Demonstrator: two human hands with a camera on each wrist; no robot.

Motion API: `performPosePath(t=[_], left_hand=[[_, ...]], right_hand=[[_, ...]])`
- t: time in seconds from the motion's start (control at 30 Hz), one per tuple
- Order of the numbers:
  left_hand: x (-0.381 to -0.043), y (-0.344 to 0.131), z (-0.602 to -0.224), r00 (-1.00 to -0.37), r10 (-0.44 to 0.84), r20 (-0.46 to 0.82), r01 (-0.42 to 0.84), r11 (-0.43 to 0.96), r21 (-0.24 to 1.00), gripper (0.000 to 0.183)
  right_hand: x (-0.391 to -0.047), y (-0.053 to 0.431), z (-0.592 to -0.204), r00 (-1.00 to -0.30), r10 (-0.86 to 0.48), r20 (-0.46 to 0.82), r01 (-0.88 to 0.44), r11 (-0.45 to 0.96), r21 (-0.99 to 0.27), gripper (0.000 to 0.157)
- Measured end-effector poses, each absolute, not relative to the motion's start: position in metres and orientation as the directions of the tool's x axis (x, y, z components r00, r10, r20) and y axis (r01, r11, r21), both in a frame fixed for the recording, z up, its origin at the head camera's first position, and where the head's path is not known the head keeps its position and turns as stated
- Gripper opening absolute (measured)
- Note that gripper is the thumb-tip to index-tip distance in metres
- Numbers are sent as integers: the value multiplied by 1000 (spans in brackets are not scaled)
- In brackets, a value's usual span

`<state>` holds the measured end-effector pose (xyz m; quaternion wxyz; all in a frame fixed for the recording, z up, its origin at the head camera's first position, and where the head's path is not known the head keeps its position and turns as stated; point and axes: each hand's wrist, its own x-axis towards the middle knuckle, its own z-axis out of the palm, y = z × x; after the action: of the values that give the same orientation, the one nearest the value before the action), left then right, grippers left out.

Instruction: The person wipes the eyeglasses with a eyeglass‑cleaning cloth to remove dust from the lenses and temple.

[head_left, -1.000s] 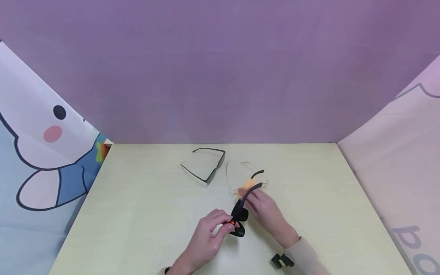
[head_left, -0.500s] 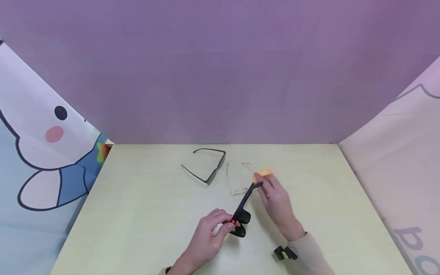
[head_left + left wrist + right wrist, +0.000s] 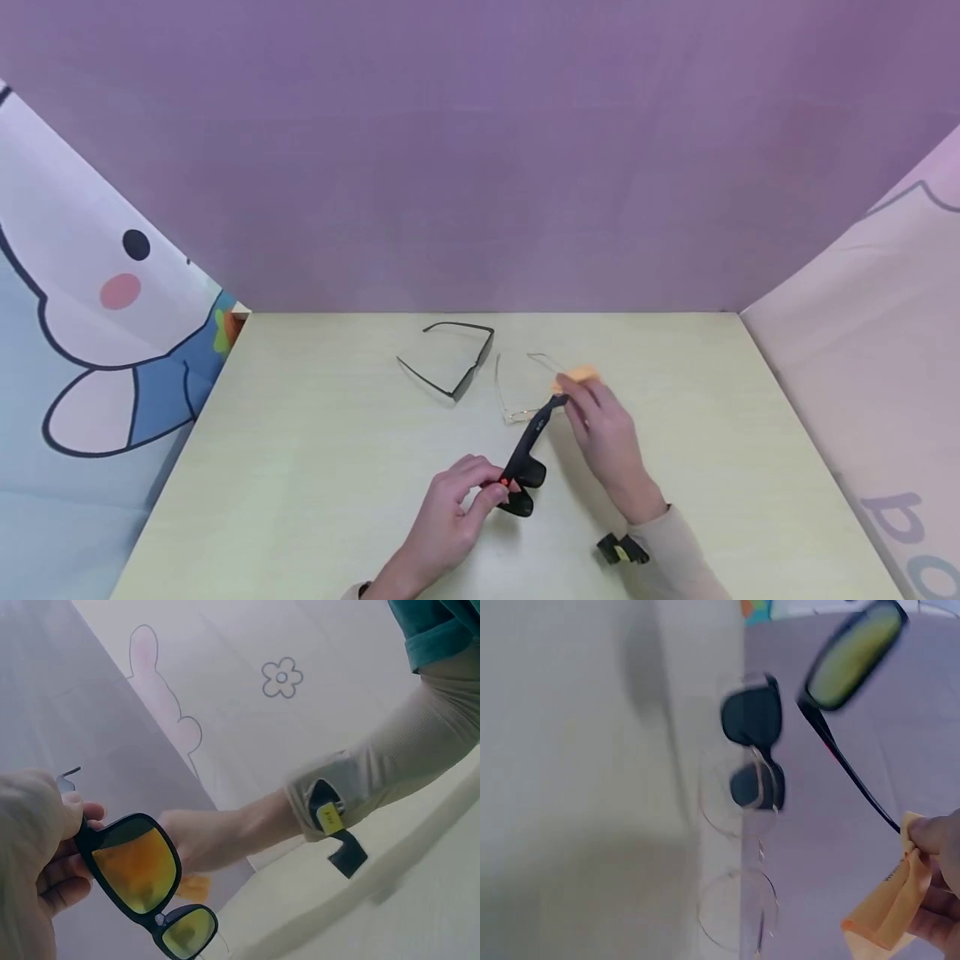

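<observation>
Between left grip (image 3: 453, 510) and right grip (image 3: 609, 440), black sunglasses (image 3: 525, 446) are held — hinge end (image 3: 506, 482) pinched by the left, temple tip (image 3: 558, 401) pinched in orange cloth (image 3: 579, 377) by the right. Temple-wiping, apparently; next, steady frame and light cloth pressure needed.

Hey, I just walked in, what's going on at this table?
A person's left hand holds yellow-lensed sunglasses above the table. Their right hand pinches an orange cloth at the tip of one of the arms. Farther back on the table lie dark-lensed sunglasses and thin-rimmed glasses, both with arms unfolded.
</observation>
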<state>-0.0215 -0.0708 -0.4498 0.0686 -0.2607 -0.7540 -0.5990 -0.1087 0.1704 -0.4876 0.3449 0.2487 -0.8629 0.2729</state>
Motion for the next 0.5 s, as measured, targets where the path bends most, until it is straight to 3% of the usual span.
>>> performPosePath(t=[0.1,0.3,0.5], left_hand=[[-21,-70,-449,-853,308,421,478,140,867,15],[-21,-70,-447,-825,319,466,526,131,841,14],[-20,-68,-447,-848,319,423,480,129,868,13]], right_hand=[[-107,172,-490,-637,-268,723,-636,713,-296,33],[-96,166,-505,-593,-506,626,-775,569,-274,22],[-100,171,-494,-628,-373,683,-703,649,-291,23]])
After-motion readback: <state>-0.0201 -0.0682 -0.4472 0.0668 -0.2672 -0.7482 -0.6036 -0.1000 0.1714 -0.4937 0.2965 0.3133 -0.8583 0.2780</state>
